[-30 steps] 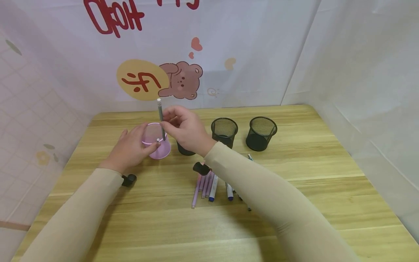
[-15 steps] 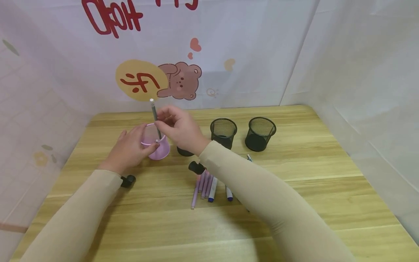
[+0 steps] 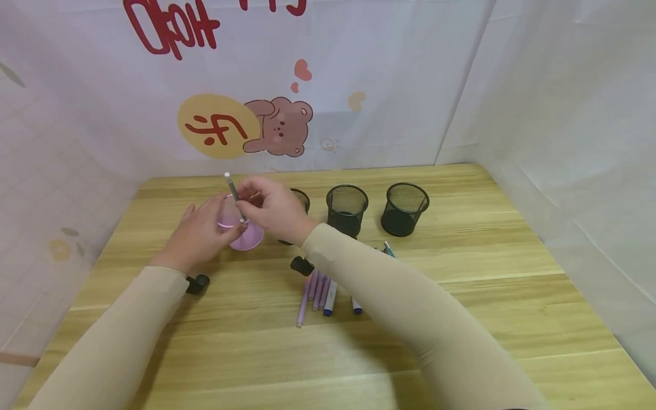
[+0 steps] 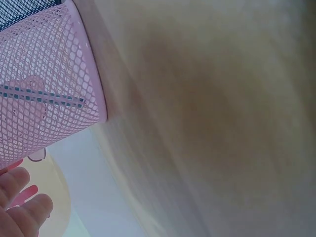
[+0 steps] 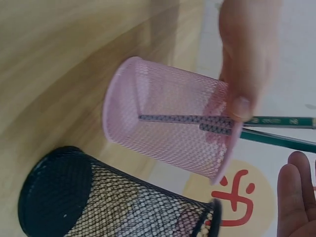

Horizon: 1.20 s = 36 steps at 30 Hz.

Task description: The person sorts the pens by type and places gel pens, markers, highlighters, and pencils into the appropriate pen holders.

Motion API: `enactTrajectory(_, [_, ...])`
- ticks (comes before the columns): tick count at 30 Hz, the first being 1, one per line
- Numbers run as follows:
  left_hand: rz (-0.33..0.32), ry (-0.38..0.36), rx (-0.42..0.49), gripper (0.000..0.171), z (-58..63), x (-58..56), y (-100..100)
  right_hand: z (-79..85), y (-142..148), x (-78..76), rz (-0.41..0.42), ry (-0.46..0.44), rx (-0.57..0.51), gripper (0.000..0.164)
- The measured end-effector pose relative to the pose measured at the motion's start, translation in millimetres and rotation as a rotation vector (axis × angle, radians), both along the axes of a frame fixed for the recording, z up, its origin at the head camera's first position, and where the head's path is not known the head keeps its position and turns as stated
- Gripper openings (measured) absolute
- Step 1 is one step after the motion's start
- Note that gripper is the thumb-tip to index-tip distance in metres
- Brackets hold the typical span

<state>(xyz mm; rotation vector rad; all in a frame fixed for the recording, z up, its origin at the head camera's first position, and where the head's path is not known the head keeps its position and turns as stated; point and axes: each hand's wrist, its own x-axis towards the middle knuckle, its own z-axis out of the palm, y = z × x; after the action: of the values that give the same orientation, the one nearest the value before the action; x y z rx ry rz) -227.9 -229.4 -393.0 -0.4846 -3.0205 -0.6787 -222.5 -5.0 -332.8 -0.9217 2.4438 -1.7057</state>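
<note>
My left hand [image 3: 197, 236] grips the pink mesh pen holder [image 3: 247, 236] at the left of the table, its thumb on the near rim. Between thumb and fingers, my right hand [image 3: 277, 210] pinches a green pencil [image 3: 232, 187] tilted over the holder's mouth. In the right wrist view its lower end is just inside the pink mesh, above the bottom. Another green pencil [image 5: 168, 118] stands in the holder, reaching its base, with its upper part by the left thumb. The left wrist view shows the holder's wall and a pencil through the mesh.
Three black mesh holders [image 3: 347, 210] stand in a row to the right; the nearest one is partly behind my right hand. Several purple pens [image 3: 319, 293] and blue-capped white markers [image 3: 330, 299] lie mid-table. My right sleeve covers part of that pile. A teal pencil [image 3: 389, 249] pokes out beyond it.
My right hand has moved left and slightly down, lowering the pencil into the pink holder's mouth and tilting it further left. My left hand stays on the holder.
</note>
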Motion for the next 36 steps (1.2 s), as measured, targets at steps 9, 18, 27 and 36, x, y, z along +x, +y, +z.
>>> enactTrajectory(9, [0.0, 0.007, -0.005, 0.103, 0.4, 0.7, 0, -9.8, 2, 3.1, 0.005, -0.018, 0.101, 0.013])
enactTrajectory(18, [0.008, 0.016, -0.025, 0.103, -1.2, 0.9, 0, -10.4, 9, 6.0, 0.019, 0.008, 0.107, 0.018])
enactTrajectory(27, [0.015, 0.021, -0.011, 0.099, -3.4, -0.6, 0, -3.0, 29, 12.7, 0.036, 0.007, 0.074, 0.018])
enactTrajectory(36, [0.017, 0.008, -0.006, 0.099, -1.5, -1.0, 1, 5.3, 70, 17.5, 0.006, 0.101, 0.167, 0.025])
